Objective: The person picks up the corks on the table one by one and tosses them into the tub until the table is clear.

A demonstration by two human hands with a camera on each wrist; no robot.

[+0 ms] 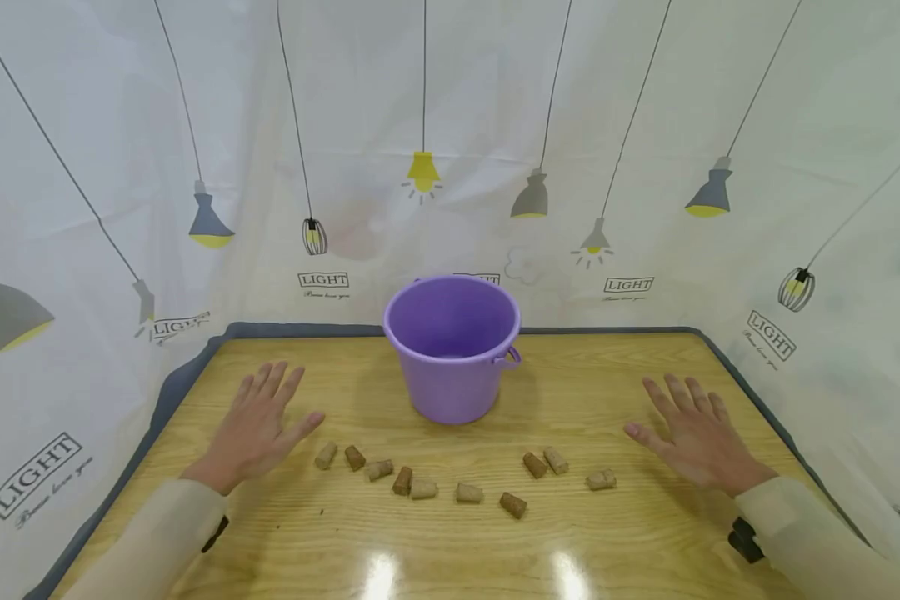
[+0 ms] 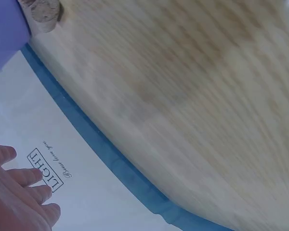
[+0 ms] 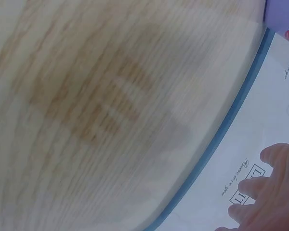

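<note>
A purple bucket [image 1: 453, 387] stands upright at the back middle of the wooden table, its inside looking bare in the head view. Several corks lie scattered in front of it, among them a pale cork [image 1: 326, 455] at the left end, a darker cork [image 1: 513, 505] nearest the front, and a light cork [image 1: 601, 479] at the right end. My left hand [image 1: 255, 429] is held left of the corks with fingers spread, holding nothing. Over on the right, my right hand [image 1: 697, 433] has its fingers spread too, apart from the corks and bucket.
The wooden table [image 1: 390, 550] has a dark blue-grey edge along its back and sides. A white curtain [image 1: 450, 100] printed with hanging lamps surrounds it on three sides. A small handle loop [image 1: 512, 358] sticks out from the bucket's right side.
</note>
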